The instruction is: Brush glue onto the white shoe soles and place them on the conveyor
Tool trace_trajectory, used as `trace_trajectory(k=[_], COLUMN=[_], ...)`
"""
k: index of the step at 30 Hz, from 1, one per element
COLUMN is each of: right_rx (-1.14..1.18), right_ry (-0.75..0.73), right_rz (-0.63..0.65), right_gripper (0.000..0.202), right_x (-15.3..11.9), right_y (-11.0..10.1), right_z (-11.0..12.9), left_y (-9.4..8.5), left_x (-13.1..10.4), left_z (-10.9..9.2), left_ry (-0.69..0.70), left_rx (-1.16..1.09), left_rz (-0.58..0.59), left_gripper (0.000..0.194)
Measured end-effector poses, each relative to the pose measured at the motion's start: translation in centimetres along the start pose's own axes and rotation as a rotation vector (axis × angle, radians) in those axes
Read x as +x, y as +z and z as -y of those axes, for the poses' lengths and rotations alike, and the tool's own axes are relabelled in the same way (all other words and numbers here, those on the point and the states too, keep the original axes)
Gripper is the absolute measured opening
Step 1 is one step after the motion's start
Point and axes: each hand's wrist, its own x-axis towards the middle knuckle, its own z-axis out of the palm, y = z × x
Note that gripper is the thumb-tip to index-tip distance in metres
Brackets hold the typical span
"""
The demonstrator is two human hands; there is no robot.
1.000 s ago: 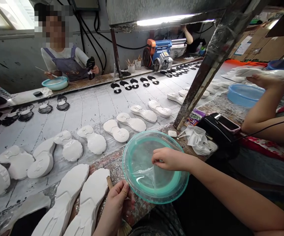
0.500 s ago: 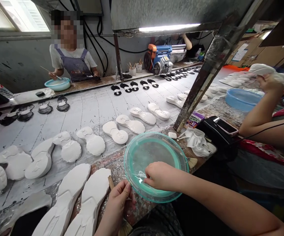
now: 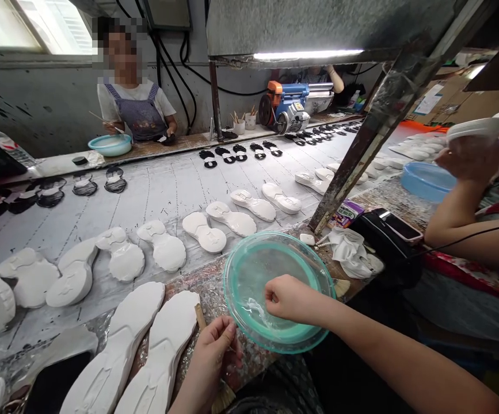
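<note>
A round green basin (image 3: pixel 227 282) with a clear cover or film across its top stands in front of me. My right hand (image 3: pixel 290 299) is over it, closed with the fingertips curled under, beside a shiny wrinkled patch. Whatever those fingers hold is hidden. My left hand (image 3: pixel 218 345) is near the basin's lower left rim, thumb and fingers pressed together; I cannot make out anything in them. Behind it a brush (image 3: pixel 200 316) shows its wooden handle, with bristles below the hand. Two long white shoe soles (image 3: pixel 169 333) lie side by side to the left.
White soles (image 3: pixel 163 247) line the near edge of the pale belt (image 3: pixel 158 190); black sole pieces (image 3: pixel 208 158) line its far side. A slanted metal post (image 3: pixel 353 149) stands right of the basin, near a crumpled white cloth (image 3: pixel 353 253) and a phone (image 3: pixel 400 224). Co-workers sit across and at right.
My right hand has shifted slightly up and right over the basin, its fingers more tucked in. My left hand stays by the rim. The co-worker at right has turned a white sole.
</note>
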Motion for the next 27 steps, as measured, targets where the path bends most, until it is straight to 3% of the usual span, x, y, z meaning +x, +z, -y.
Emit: trace_trajectory(k=[8,17,27], right_rx=[0.031,0.133,0.179], right_ry=[0.004,0.056,0.079], right_rz=[0.019,-0.051,-0.132], right_gripper=[0.01,0.013,0.017], right_x=[0.3,1.1,2.7], right_y=[0.9,-1.8,-2.8], right_z=[0.6,-2.0,-4.4], left_y=[-0.5,-0.9,-0.6], left_x=[0.3,0.4,-0.1], left_z=[0.6,0.8,0.3], left_ry=[0.0,-0.015,-0.014], left_rx=[-0.009,-0.022,-0.032], left_rz=[0.012,-0.011,-0.017], left_gripper=[0.053,0.056,0.052])
